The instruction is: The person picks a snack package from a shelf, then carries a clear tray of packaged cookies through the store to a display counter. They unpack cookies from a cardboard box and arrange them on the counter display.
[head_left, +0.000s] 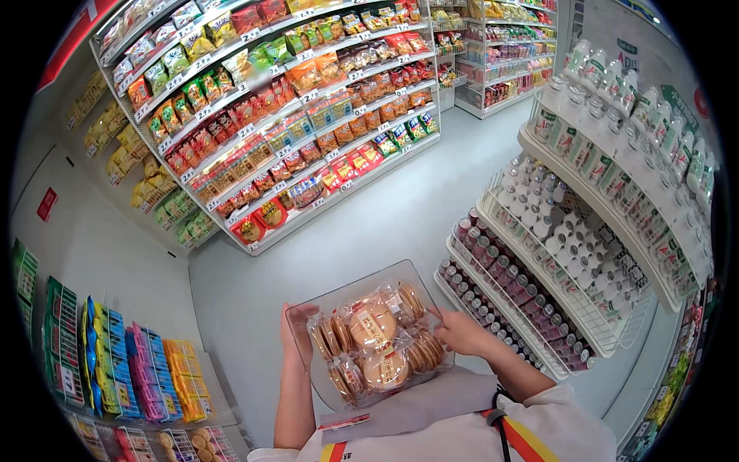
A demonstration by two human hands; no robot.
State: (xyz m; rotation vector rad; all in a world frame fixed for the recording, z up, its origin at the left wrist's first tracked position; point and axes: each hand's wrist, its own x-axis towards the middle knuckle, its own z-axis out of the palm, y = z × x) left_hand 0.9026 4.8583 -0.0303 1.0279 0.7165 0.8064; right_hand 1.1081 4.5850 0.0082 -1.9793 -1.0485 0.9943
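Close in front of my body I carry a clear plastic bin (354, 284), its rim tilted a little. Inside lie several clear-wrapped packs of round, flat biscuits (372, 326), some face up and others on edge along the sides. My left hand (295, 336) is closed on the bin's left side, with its fingers partly hidden by the wall. On the opposite side my right hand (460, 333) grips the right edge, thumb near the rim. A grey cloth apron (431, 402) touches or sits just below the bin's near side.
Ahead stands a long shelf unit (339, 181) of bagged snacks. To the right, tiered wire racks (531, 289) of bottles reach close to my right arm. Hanging packets (146, 369) line the left wall. Pale floor (308, 258) runs between them.
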